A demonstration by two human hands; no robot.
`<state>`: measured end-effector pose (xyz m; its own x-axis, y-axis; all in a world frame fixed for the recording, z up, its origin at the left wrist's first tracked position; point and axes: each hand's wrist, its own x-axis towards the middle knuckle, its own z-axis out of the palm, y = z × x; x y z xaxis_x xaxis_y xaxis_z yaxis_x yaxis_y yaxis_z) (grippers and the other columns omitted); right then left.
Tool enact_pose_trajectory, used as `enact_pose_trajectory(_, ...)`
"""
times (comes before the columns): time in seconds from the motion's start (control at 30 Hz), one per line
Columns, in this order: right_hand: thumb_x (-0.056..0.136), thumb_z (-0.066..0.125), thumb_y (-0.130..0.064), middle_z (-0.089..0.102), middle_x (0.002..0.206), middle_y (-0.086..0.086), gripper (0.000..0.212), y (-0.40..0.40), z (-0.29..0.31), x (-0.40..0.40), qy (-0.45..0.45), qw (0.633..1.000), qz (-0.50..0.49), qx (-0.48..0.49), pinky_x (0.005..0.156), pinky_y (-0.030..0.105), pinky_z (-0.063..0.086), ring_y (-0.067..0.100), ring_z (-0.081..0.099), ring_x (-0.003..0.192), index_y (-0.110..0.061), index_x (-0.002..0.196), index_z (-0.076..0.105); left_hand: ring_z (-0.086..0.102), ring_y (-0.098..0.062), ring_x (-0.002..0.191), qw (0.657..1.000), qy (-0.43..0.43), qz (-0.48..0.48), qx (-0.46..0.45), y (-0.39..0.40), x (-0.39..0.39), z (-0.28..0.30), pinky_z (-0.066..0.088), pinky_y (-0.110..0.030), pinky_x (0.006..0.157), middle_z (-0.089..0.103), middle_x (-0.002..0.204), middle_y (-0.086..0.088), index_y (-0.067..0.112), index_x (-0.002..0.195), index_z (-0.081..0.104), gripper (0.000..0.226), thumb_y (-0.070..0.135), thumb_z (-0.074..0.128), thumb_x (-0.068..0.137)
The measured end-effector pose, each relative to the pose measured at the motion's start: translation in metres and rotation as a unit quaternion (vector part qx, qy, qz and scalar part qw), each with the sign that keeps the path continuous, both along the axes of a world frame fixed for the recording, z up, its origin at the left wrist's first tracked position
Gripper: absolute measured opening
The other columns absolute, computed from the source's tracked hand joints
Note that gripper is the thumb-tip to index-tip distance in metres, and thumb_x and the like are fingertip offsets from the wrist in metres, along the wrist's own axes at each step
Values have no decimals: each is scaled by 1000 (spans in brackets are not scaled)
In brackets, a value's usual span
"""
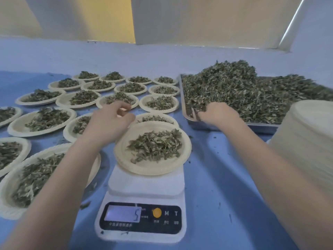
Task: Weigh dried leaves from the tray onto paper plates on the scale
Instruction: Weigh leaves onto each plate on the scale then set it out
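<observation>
A white digital scale (144, 195) stands in front of me on the blue table. On its platform rests a paper plate (153, 166) with a small heap of dried leaves (156, 144). A metal tray (191, 118) at the right holds a big pile of dried leaves (243, 91). My right hand (216, 114) is at the tray's near left corner, fingers curled into the leaves there. My left hand (111, 121) hovers just left of the plate's far rim, fingers loosely curled, nothing clearly in them.
Several filled paper plates (45, 121) cover the table to the left and behind the scale. A tall stack of empty paper plates (310, 141) stands at the right edge. Leaf crumbs lie scattered on the blue table (216, 177). A pale wall rises behind.
</observation>
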<state>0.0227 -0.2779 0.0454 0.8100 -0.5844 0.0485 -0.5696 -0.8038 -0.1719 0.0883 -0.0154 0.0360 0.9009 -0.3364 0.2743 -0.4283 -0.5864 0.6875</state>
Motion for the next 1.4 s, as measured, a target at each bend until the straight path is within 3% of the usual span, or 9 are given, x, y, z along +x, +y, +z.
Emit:
enact_pose_trajectory(0.17, 92, 47, -38, 48, 61, 5, 38, -7, -5, 15, -16, 1000, 20, -13, 52, 27, 35, 23, 47, 58, -12, 64, 51, 54, -11, 83, 994, 84, -40, 53, -6, 9, -4, 37, -28, 70, 62, 106, 6, 31, 114, 61, 23, 36, 54, 92)
enact_pose_trajectory(0.33, 96, 41, -41, 53, 67, 7, 40, -9, -15, 24, -12, 997, 51, 59, 54, 29, 37, 21, 50, 62, -11, 78, 59, 48, -15, 53, 993, 91, -68, 32, -2, 9, -5, 38, -25, 53, 68, 84, -12, 29, 100, 65, 17, 19, 56, 90)
enact_pose_trajectory(0.47, 97, 40, -43, 67, 93, 13, 46, -13, -25, 22, -41, 996, 45, 60, 69, 32, 47, 27, 60, 81, -7, 107, 68, 55, -13, 58, 996, 61, -24, 60, 2, 10, -9, 38, -25, 56, 66, 72, 1, 29, 88, 69, 14, 28, 55, 91)
enact_pose_trajectory(0.67, 93, 49, -40, 69, 99, 10, 37, -28, -30, 25, -82, 995, 21, 44, 79, 35, 49, 27, 60, 90, -11, 101, 70, 53, -23, 66, 984, -10, 76, 162, 3, 8, -14, 33, -23, 53, 67, 81, -18, 1, 90, 68, 36, 29, 45, 94)
enact_pose_trajectory(0.83, 88, 53, -41, 67, 105, 12, 35, -61, -22, 41, -18, 999, -30, 31, 80, 32, 46, 27, 57, 92, -10, 98, 66, 57, -13, 65, 986, -35, 40, 157, -11, 11, 3, 33, -20, 49, 68, 73, -7, 23, 85, 65, 28, 37, 43, 96)
enact_pose_trajectory(1.0, 82, 63, -47, 47, 142, 8, 61, -87, -20, 50, 82, 995, -6, 65, 100, 35, 39, 28, 47, 124, -18, 134, 52, 60, -17, 67, 993, -30, -3, 115, -28, 18, 19, 38, -17, 54, 61, 72, 12, 30, 96, 65, 20, 39, 47, 94)
enact_pose_trajectory(1.07, 78, 66, -47, 35, 152, 4, 74, -99, -21, 57, 83, 992, 4, 91, 104, 36, 35, 29, 37, 133, -27, 144, 39, 60, -15, 69, 994, -23, -10, 110, -34, 22, 21, 38, -18, 54, 65, 75, 9, 31, 93, 65, 20, 39, 48, 94)
enact_pose_trajectory(1.17, 80, 63, -48, 21, 156, 10, 79, -115, -27, 73, 43, 996, 4, 77, 109, 42, 32, 36, 27, 138, -35, 148, 25, 57, -7, 70, 997, -8, -27, 78, -38, 29, 23, 35, -21, 56, 65, 80, 11, 37, 87, 65, 17, 40, 50, 94)
enact_pose_trajectory(1.4, 87, 58, -47, 15, 156, 11, 82, -129, -41, 115, -7, 998, -3, 57, 111, 50, 28, 39, 17, 140, -27, 152, 12, 49, 4, 71, 999, -3, -19, 36, -39, 43, 21, 33, -20, 60, 63, 81, 17, 35, 91, 69, 15, 36, 54, 91)
